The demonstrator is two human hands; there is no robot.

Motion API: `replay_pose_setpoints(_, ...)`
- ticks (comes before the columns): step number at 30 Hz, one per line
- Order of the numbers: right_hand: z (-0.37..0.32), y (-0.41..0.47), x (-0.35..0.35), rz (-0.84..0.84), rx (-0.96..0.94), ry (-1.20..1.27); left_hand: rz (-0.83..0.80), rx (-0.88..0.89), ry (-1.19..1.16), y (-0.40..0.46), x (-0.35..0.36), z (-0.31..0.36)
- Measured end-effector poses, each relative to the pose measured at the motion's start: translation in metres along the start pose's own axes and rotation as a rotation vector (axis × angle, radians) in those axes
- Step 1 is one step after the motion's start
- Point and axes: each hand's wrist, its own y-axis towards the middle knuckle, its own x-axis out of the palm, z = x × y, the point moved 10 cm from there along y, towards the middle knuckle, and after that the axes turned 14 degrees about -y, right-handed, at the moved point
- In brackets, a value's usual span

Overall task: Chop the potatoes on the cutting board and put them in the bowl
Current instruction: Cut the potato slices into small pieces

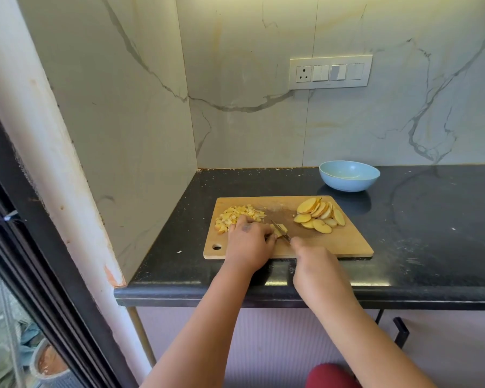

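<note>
Two heaps of potato share your wooden cutting board on the black counter: diced cubes at its far left corner, oval slices fanned and overlapping at its far right. Between them, near the board's middle, your left hand curls down over a small stack of potato pieces, pinning it to the wood with bent fingers. Your right hand is closed round the handle of a knife, the handle itself hidden in your grip; the blade angles away from you into that stack, just beside your left fingertips. A pale blue bowl stands on the counter beyond the board's far right corner, near the marble wall, apart from the board; nothing shows inside it. A switch panel with one socket is set in the wall above.
</note>
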Motion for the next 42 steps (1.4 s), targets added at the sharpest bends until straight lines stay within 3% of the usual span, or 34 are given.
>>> replay_pose_setpoints(2, -0.015, 0.01, -0.003, -0.027, -0.032, -0.088, 0.007, -0.004, 0.033, -0.001, -0.003, 0.002)
replay_pose_setpoints(5, -0.012, 0.021, -0.002, -0.015, 0.009, 0.019, 0.006, -0.019, 0.052, -0.003, -0.004, 0.0)
replay_pose_setpoints(10, 0.008, -0.004, -0.011, 0.205, 0.039, 0.171, 0.043, -0.031, -0.013, -0.003, -0.006, -0.006)
replay_pose_setpoints(19, -0.028, 0.013, -0.004, -0.006, -0.063, -0.1, 0.072, -0.049, 0.017, -0.005, -0.011, -0.006)
replay_pose_setpoints(26, -0.002, -0.005, -0.014, 0.223, -0.003, 0.208, 0.1, -0.057, -0.074, -0.01, -0.014, -0.012)
replay_pose_setpoints(35, -0.037, 0.007, -0.002, -0.037, -0.075, -0.142, 0.137, -0.093, -0.047, -0.009, -0.019, -0.014)
replay_pose_setpoints(38, -0.025, 0.017, -0.002, -0.029, -0.008, 0.009, 0.133, -0.095, 0.005, -0.011, -0.019, -0.012)
replay_pose_setpoints(42, -0.004, -0.002, -0.013, 0.177, 0.004, 0.242, 0.139, -0.101, -0.013, -0.011, -0.019, -0.014)
